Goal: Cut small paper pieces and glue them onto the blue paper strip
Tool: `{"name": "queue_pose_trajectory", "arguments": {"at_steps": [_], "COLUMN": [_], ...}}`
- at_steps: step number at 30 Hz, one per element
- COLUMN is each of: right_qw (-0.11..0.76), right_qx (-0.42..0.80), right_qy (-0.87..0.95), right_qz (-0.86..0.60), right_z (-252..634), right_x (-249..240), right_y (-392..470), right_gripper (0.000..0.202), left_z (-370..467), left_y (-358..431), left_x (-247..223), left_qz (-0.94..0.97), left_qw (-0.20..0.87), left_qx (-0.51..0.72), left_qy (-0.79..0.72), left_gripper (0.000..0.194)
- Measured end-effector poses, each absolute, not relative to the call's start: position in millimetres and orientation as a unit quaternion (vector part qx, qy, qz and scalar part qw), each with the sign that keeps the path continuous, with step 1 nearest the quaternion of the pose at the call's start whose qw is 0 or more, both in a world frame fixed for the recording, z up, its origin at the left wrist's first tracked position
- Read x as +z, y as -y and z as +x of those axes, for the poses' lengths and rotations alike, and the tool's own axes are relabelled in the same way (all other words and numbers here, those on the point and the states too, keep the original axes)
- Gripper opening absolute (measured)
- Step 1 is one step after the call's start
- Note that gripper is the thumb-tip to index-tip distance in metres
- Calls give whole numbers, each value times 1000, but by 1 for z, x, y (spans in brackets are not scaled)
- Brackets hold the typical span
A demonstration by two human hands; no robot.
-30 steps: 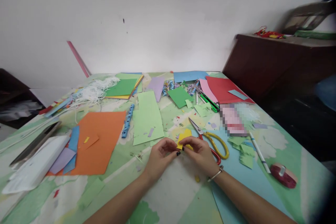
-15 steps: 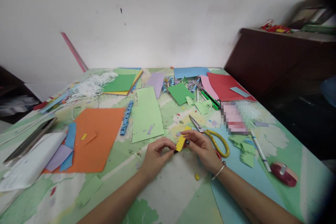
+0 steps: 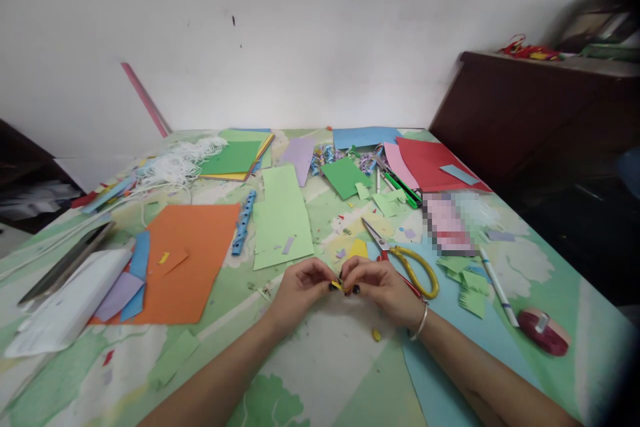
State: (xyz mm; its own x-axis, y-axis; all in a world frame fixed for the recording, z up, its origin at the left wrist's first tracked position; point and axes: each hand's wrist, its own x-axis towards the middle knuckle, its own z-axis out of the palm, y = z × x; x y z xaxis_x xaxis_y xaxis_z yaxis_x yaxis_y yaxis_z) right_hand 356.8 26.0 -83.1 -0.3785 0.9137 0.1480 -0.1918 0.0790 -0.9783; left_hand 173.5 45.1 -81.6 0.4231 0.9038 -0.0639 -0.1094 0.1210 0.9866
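An orange sheet is laid at left, followed by a light green sheet. Between the pinched fingertips of the left hand and right hand, a small yellow paper piece is held. Partly hidden behind the right hand, scissors are seen; farther right, a white pen is laid.

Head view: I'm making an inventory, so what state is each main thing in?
Left hand, pinching yellow paper
Right hand, pinching the same paper
Yellow paper, held, mostly hidden
Scissors, lying down, partly hidden
White string, tangled
Orange paper, flat, yellow scrap on top
Green scrap, fringed along one edge
White pen, lying down
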Motion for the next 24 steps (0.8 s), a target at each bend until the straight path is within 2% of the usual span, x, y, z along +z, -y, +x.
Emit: {"name": "queue_pose_trajectory", "arguments": {"at_steps": [2,5,7,9,13,20,24], "right_qw": [473,508,505,490,466,452,443], "right_qx": [540,364,265,217,213,203,244], "right_qy": [605,671,717,749,770,785,767], "right_qz": [-344,-398,-401,-389,-379,-371,-394], "right_z": [357,356,356,355,353,349,347], "right_x": [-84,-86,-87,-88,-87,-82,-79], "right_y": [-25,-22,-20,-19,-16,-12,-10], "right_gripper": [11,20,27,30,30,21,17], "left_z": [174,176,178,180,182,181,181], "left_y": [-45,-41,-38,-36,-35,-36,-36], "left_x": [-82,-83,-83,-83,-80,-78,-81], "left_qz": [518,467,451,451,479,492,505], "left_qw": [652,692,717,715,673,666,614], "left_qx": [402,404,390,388,392,356,408], "left_qy": [-381,-373,-360,-366,-405,-433,-449], "left_gripper": [13,18,21,21,17,10,11]}}
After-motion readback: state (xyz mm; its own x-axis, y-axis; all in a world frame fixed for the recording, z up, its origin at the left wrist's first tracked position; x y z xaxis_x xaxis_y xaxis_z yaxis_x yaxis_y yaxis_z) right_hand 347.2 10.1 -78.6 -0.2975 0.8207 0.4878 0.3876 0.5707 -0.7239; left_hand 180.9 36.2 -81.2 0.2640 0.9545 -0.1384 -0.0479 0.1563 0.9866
